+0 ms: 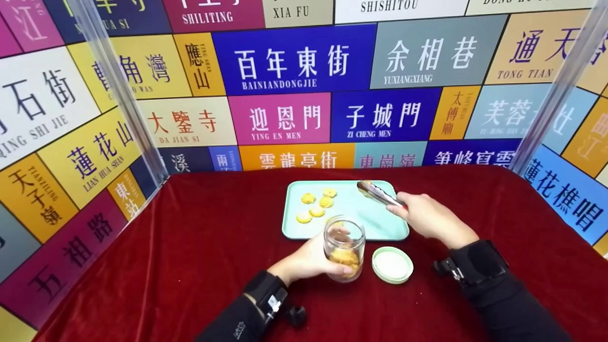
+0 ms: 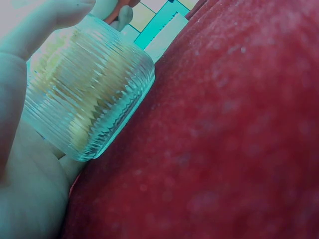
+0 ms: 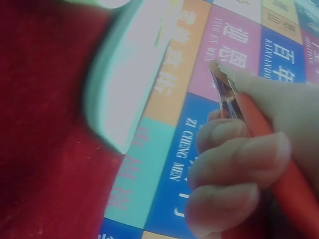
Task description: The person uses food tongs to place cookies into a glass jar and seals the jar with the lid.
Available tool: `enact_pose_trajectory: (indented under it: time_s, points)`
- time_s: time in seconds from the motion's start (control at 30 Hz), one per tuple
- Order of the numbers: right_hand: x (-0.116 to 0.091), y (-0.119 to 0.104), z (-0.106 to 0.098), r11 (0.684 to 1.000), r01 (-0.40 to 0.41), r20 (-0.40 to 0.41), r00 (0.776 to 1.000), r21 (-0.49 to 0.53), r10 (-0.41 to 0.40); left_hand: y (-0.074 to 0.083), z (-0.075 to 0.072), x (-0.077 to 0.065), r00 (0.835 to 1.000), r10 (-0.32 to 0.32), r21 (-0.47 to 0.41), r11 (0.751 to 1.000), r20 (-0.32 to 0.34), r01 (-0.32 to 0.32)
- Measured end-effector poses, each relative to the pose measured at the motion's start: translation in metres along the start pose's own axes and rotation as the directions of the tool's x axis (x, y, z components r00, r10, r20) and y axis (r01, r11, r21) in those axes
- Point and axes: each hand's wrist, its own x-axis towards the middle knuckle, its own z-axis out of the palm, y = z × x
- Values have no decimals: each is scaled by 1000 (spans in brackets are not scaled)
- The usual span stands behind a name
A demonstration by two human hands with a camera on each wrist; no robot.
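Observation:
My left hand (image 1: 308, 259) grips a ribbed clear glass jar (image 1: 355, 240), its thumb across the front. Yellow cookies (image 2: 94, 84) fill the jar's lower part, and its top is uncovered. With the right hand (image 1: 430, 219) I hold metal tongs (image 1: 380, 194) with red handles (image 3: 259, 114), fingers curled round them. A yellow-brown cookie (image 1: 365, 186) shows at the tong tips, above the far right part of the mint-green tray (image 1: 375, 221). Several yellow flower-shaped cookies (image 1: 326, 202) lie on the tray's left half. The jar stands before the tray and overlaps its near edge in the head view.
A round pale green lid (image 1: 392, 264) lies on the red cloth (image 1: 213, 242) to the right of the jar, near the tray's front edge. Behind the table rises a wall of coloured panels (image 1: 294, 59) with lettering. Clear upright posts (image 1: 137, 118) stand at the corners.

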Motion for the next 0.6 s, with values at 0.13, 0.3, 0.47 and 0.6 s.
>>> enact_pose_trajectory:
  time_s: [0.13,0.3,0.47,0.6]
  points:
    - [-6,-5,-10,999,21,-31,999,-27,-22,0,0,0,1000,5,-6,1000,0,-5]
    - [-15,-11,-28,997,59,-47,997,-47,-61,-1,0,0,1000,1,-23,1000,-6,-1]
    - [-29,-22,-48,994,103,-21,994,-44,-104,-1,1,1,1000,2,-25,1000,-4,-2]
    - [-40,-33,-60,990,141,19,990,-19,-140,-2,2,1,1000,-2,-46,999,-5,2]
